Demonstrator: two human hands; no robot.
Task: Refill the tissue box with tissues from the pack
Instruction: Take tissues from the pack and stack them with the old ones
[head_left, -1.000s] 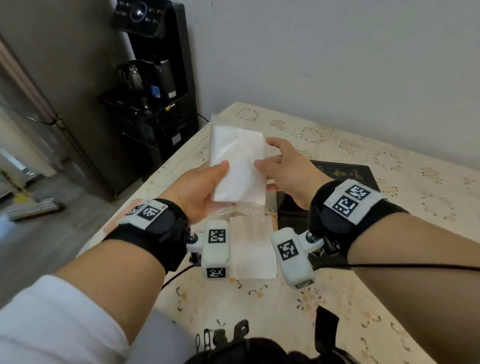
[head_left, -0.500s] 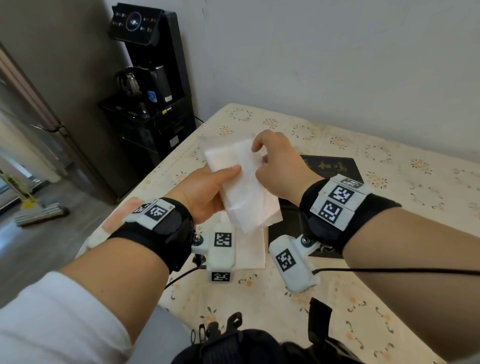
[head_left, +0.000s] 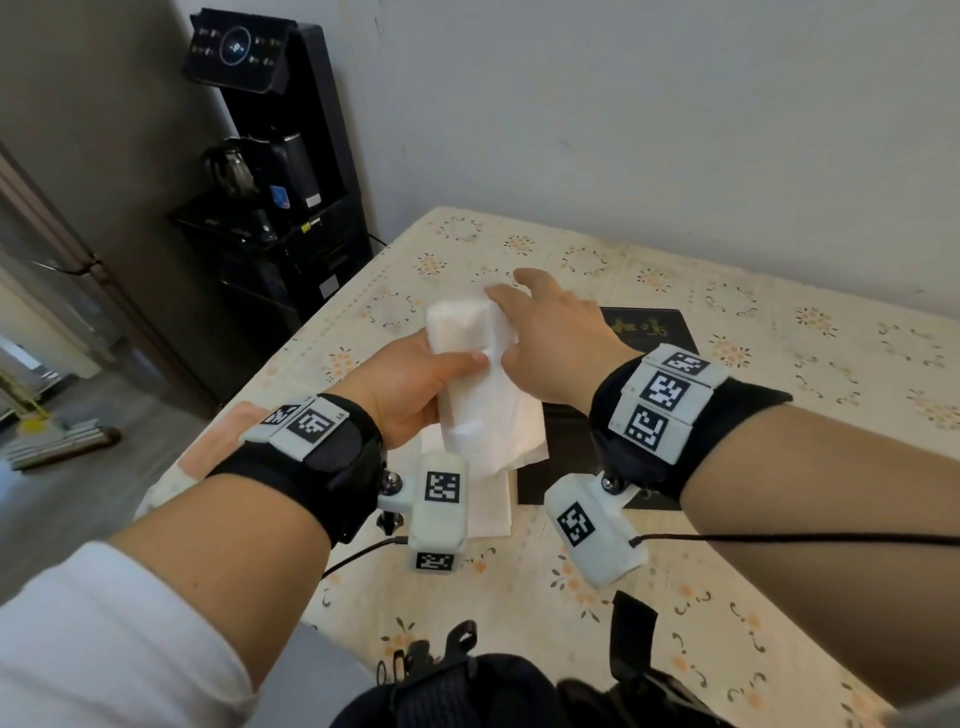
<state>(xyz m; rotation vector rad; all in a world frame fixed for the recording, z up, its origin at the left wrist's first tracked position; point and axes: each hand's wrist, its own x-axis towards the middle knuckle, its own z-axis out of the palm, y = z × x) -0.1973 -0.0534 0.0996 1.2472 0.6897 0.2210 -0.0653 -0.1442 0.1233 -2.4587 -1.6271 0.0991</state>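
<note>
Since the earlier frames the tissue stack (head_left: 475, 379) has been tipping from upright and flat-on toward a slant, and the right hand (head_left: 550, 338) has been moving from the stack's side edge up over its top end.

Nearest the camera, a few loose tissue sheets (head_left: 491, 506) are lying flat on the floral tablecloth (head_left: 727, 597), just beside the black tissue box (head_left: 644, 332).

Above them, the left hand (head_left: 410, 389) is gripping the stack around its middle, thumb curled across the near face, fingers hidden behind.

The stack's long axis is running from lower right near the wrists up and away to the left; its lower sheets are fanning loose.

Farther out, the right hand is sitting over the stack's top end, its thumb side against the paper and its fingers arched above; whether they are pinching is unclear.

The box is lying to the right of and beyond the grip, partly hidden under the right wrist, so the right hand is nearer to it. Judgement: the stack will need swinging rightward and its long axis aligning with the box.
</note>
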